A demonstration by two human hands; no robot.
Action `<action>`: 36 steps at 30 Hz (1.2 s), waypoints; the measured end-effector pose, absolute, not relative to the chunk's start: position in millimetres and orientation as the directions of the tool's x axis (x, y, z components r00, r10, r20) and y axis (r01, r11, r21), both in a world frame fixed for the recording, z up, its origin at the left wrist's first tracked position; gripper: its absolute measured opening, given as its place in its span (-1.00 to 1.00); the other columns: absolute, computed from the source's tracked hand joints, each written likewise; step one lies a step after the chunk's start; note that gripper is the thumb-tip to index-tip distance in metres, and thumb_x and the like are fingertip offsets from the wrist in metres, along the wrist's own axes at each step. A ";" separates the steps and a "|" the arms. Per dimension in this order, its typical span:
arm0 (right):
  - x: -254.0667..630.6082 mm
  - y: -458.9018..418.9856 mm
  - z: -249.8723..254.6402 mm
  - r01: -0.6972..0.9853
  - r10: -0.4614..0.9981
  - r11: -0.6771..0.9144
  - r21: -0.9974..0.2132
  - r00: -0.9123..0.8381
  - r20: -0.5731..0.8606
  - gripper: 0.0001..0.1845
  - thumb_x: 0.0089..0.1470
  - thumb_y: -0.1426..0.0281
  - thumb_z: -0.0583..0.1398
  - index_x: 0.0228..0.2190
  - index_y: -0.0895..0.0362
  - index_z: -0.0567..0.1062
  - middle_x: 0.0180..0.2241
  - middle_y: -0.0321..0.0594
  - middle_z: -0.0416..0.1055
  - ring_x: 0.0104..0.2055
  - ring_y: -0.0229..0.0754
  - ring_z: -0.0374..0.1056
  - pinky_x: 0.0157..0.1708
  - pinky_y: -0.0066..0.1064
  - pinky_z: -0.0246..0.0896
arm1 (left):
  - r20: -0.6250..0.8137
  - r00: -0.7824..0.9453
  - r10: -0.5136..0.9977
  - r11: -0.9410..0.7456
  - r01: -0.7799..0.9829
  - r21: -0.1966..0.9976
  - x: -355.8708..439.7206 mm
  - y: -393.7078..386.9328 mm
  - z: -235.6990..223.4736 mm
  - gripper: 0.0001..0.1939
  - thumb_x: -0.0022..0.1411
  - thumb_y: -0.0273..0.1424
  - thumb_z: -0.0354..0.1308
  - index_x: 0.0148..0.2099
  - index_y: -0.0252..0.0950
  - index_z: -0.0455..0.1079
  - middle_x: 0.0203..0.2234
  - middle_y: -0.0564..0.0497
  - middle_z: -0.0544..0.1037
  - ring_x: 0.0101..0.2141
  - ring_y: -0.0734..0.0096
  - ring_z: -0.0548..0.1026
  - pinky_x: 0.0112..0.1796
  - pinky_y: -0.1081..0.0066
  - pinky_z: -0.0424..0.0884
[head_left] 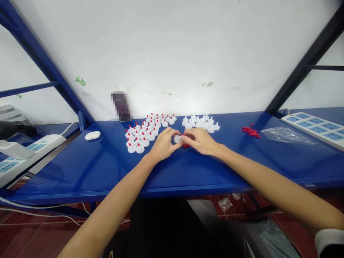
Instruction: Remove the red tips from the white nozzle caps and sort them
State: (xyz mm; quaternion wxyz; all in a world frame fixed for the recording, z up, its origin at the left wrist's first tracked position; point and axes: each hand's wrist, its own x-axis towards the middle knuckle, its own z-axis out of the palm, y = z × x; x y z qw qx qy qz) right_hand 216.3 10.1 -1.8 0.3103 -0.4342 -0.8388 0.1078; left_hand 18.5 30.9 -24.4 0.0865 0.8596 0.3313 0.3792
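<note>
In the middle of the frame, the left hand point(164, 144) pinches a white cap point(177, 139) at its fingertips. The right hand point(200, 139) curls in at the cap's right side, its exact grip hidden; red tips point(185, 146) lie just beneath on the bench point(172, 175).

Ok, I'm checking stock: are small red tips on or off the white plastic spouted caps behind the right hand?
Off: those white caps show only bare white spouts.

Bright, cool light, wall point(177, 57) palest just above glossy table point(107, 175), dark reflections on its top, dim floor point(27, 233), wide-angle stretch at edges, caps point(144, 137) soft in detail, one pixelated patch point(122, 105).
</note>
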 end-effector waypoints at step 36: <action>195.8 -11.6 1.4 0.480 0.514 0.828 -0.290 -0.444 0.734 -0.54 0.34 0.16 -0.14 -0.58 0.05 0.11 -0.58 -0.27 0.14 -0.50 -0.21 0.08 -0.39 -0.30 0.05 | 0.047 0.806 0.590 -0.028 -0.037 0.999 30.5 14.9 -2.9 -0.33 0.32 0.09 -0.29 -0.71 -0.22 -0.07 -0.79 0.07 0.02 -0.68 0.49 0.06 -0.52 0.29 0.18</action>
